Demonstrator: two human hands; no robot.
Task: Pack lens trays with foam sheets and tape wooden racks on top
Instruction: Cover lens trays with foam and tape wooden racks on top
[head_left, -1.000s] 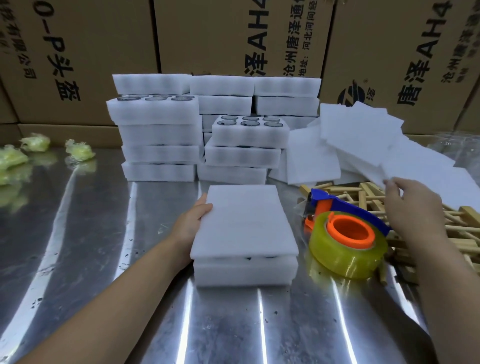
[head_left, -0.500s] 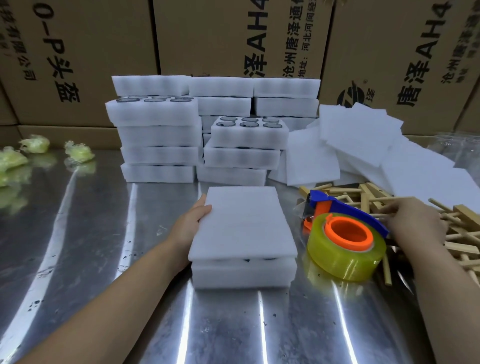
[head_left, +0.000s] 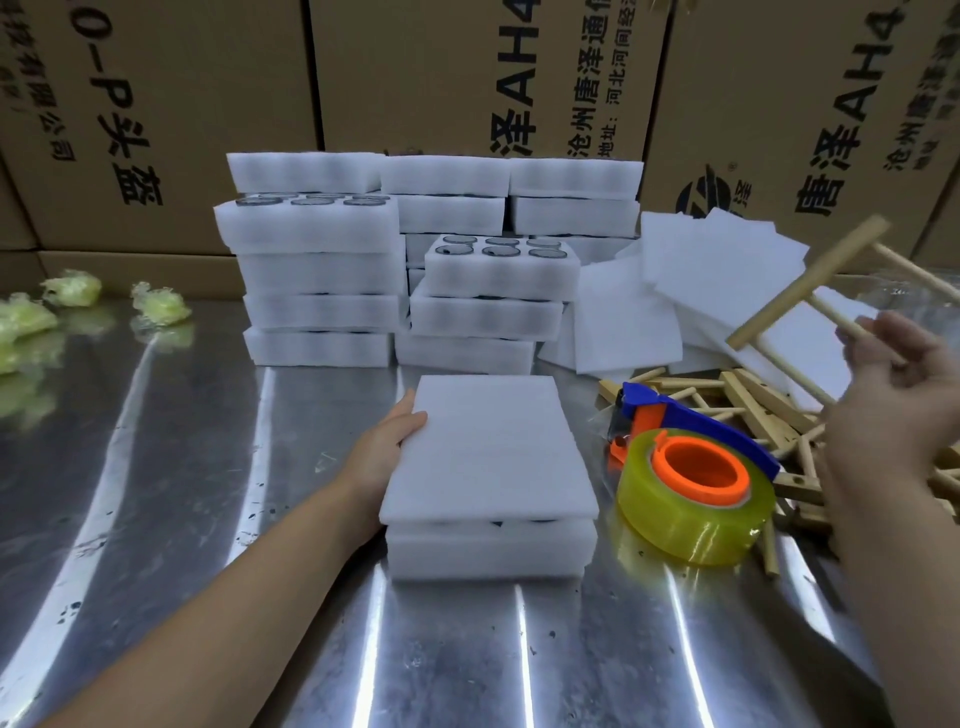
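The left hand (head_left: 387, 457) lay against the left edge of the foam sheet (head_left: 488, 452) covering the lens tray (head_left: 488, 553). Its fingers were hidden under the overhang, so the grip could not be told. The right hand (head_left: 893, 415) pinched a rung of a wooden rack (head_left: 810, 283), tilted in the air above the rack pile (head_left: 763, 410). The tape dispenser (head_left: 691, 499) sat just beside the tray's right edge. Bare tabletop (head_left: 208, 467) lay left and in front.
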